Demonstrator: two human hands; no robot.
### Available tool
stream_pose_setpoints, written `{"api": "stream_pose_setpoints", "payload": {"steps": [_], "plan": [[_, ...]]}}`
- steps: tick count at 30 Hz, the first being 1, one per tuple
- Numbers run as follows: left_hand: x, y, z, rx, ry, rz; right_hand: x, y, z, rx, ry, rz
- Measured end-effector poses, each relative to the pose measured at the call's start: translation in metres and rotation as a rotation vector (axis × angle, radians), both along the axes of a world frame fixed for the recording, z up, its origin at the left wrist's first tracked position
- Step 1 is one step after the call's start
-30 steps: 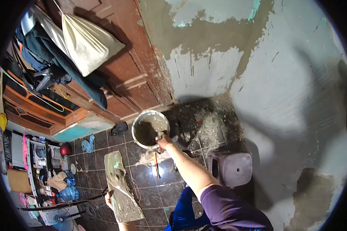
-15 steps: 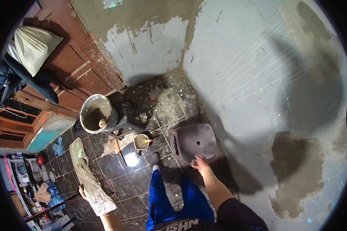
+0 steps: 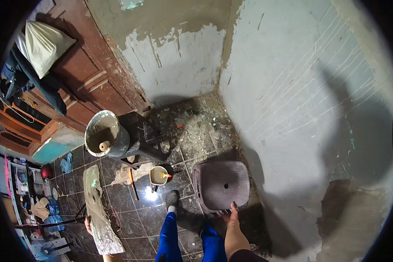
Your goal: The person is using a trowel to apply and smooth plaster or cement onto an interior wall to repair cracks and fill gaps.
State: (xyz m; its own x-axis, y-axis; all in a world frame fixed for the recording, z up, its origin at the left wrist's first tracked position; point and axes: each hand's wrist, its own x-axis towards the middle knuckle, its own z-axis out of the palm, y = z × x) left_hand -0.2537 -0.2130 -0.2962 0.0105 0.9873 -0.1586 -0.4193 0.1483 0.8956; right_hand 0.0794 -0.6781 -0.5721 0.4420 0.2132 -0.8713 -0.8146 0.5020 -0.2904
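Below, stool point(image 3: 225, 182), right hand point(image 3: 231, 215) at edge, board point(image 3: 98, 209) in left hand point(image 3: 88, 225), floor point(image 3: 137, 225) between

Dark tiled floor point(image 3: 137, 220) carries a stool point(image 3: 222, 174) at the right hand's fingers point(image 3: 234, 211); left of them, a pot point(image 3: 151, 178) and orange-handled tool point(image 3: 132, 182).

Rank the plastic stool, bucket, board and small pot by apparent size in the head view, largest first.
1. Plastic stool
2. Bucket and board: look too alike in area to rank
3. Small pot
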Motion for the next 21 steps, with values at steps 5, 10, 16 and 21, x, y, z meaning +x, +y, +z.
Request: {"api": "stream_pose_setpoints", "payload": {"steps": [5, 10, 16, 21], "plan": [[-0.014, 0.024, -0.002, 0.006, 0.069, 0.043, 0.036, 0.054, 0.042, -0.046, -0.074, 0.001], [-0.028, 0.046, 0.002, -0.047, 0.201, 0.139, 0.098, 0.137, 0.080, -0.208, -0.123, 0.003], [-0.037, 0.084, -0.009, -0.035, 0.125, -0.015, 0.127, 0.225, 0.096, -0.343, -0.196, 0.021], [-0.042, 0.116, -0.016, 0.020, 0.330, 0.063, 0.136, 0.291, 0.056, -0.288, -0.243, 0.095]]}}
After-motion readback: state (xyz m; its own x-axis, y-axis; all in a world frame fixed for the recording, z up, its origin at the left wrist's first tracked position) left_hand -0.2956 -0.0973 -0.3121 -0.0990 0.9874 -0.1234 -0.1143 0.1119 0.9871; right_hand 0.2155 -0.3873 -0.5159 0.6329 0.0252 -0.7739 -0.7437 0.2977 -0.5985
